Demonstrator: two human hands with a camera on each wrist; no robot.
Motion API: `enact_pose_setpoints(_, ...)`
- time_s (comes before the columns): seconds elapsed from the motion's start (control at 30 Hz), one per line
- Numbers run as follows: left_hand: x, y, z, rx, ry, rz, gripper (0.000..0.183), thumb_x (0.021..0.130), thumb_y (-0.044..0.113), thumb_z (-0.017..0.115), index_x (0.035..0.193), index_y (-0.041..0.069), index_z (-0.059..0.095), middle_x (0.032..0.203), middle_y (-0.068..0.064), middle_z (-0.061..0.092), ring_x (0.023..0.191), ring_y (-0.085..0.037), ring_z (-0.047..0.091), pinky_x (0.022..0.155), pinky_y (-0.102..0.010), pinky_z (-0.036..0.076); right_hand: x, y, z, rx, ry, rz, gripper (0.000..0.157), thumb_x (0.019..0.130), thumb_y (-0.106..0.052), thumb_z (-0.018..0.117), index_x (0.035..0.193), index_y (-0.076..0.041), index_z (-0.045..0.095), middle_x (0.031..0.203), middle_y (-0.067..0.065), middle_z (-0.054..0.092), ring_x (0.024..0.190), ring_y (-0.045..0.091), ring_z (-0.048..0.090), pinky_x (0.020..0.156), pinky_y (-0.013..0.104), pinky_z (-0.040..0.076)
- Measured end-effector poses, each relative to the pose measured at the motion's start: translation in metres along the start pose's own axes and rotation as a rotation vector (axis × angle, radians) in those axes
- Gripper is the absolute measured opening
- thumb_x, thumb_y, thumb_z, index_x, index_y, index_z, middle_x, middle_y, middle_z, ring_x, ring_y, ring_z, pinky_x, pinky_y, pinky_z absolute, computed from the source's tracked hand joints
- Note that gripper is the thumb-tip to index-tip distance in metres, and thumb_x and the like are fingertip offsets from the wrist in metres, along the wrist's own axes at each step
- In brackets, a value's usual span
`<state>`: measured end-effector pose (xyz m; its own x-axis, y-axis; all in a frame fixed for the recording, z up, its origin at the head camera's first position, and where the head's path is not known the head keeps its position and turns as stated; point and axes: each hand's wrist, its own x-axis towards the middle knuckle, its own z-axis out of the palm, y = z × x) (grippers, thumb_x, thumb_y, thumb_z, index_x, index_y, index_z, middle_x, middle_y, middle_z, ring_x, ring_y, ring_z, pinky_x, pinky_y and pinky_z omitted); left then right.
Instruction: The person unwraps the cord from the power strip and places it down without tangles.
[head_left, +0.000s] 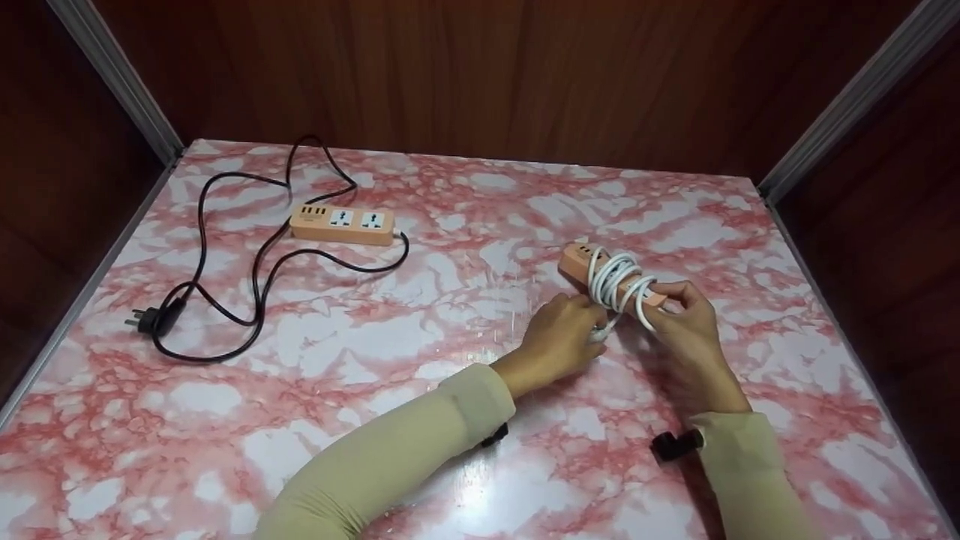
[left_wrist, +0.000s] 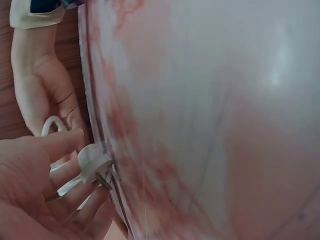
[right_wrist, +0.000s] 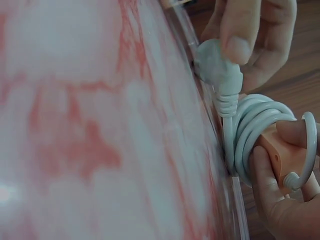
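An orange power strip (head_left: 574, 264) has its white cord (head_left: 616, 279) wound in several loops around its middle. My right hand (head_left: 688, 324) grips the near end of this strip, thumb and fingers on opposite sides in the right wrist view, beside the spot where the cord enters. Between the thumb and fingers of my left hand (head_left: 556, 335) is the white plug (right_wrist: 212, 65) of that cord, mostly hidden in the head view. Metal prongs (left_wrist: 103, 181) stick out of the plug in the left wrist view. A short straight piece of cord runs from plug to loops.
At the left lies a second orange power strip (head_left: 343, 234) with two white sockets. Its black cord (head_left: 202, 217) spreads in loose loops to a black plug (head_left: 159, 318) near the left edge. Dark wood panels (head_left: 480, 82) enclose the red-and-white marbled table (head_left: 450, 315).
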<state>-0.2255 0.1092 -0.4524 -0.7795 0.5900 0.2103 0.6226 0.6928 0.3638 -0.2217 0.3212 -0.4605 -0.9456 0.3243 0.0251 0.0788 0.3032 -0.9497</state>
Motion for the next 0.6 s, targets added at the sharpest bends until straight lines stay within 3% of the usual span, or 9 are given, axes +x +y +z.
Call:
enact_pose_setpoints(0.23, -0.002, -0.007, -0.002, -0.012, -0.023, 0.029, 0.014, 0.092, 0.021, 0.078, 0.104, 0.014, 0.078, 0.114, -0.004, 0.072, 0.102, -0.024, 0.068, 0.085, -0.036, 0.057, 0.000, -0.003, -0.002, 0.039, -0.013, 0.027, 0.031, 0.093, -0.011, 0.081, 0.118, -0.002, 0.067, 0.117, 0.003, 0.059, 0.077, 0.004, 0.064, 0.064, 0.018, 0.056)
enact_pose_setpoints(0.33, -0.006, -0.016, -0.008, -0.082, -0.037, 0.037, 0.015, 0.089, 0.018, 0.077, 0.100, 0.009, 0.079, 0.110, -0.007, 0.071, 0.098, -0.023, 0.068, 0.083, -0.038, 0.057, 0.000, -0.008, -0.004, 0.027, -0.029, 0.014, 0.031, 0.095, -0.014, 0.080, 0.120, -0.003, 0.066, 0.121, 0.002, 0.058, 0.087, 0.005, 0.063, 0.067, 0.018, 0.056)
enact_pose_setpoints(0.47, -0.013, -0.029, -0.019, -0.187, -0.024, -0.009, 0.020, 0.087, 0.017, 0.076, 0.104, 0.007, 0.080, 0.106, -0.007, 0.070, 0.096, -0.021, 0.066, 0.084, -0.034, 0.057, 0.002, -0.019, -0.001, 0.049, -0.040, -0.027, 0.031, 0.094, -0.011, 0.081, 0.120, -0.002, 0.066, 0.122, 0.001, 0.060, 0.100, 0.008, 0.063, 0.076, 0.017, 0.055)
enact_pose_setpoints(0.6, -0.022, -0.039, -0.035, -0.263, 0.007, -0.068, 0.021, 0.088, 0.019, 0.075, 0.106, 0.009, 0.078, 0.104, -0.004, 0.075, 0.095, -0.019, 0.069, 0.085, -0.033, 0.056, 0.003, -0.034, 0.006, 0.197, -0.072, -0.043, 0.028, 0.092, -0.004, 0.082, 0.115, -0.002, 0.066, 0.121, 0.004, 0.059, 0.091, 0.009, 0.069, 0.075, 0.019, 0.057)
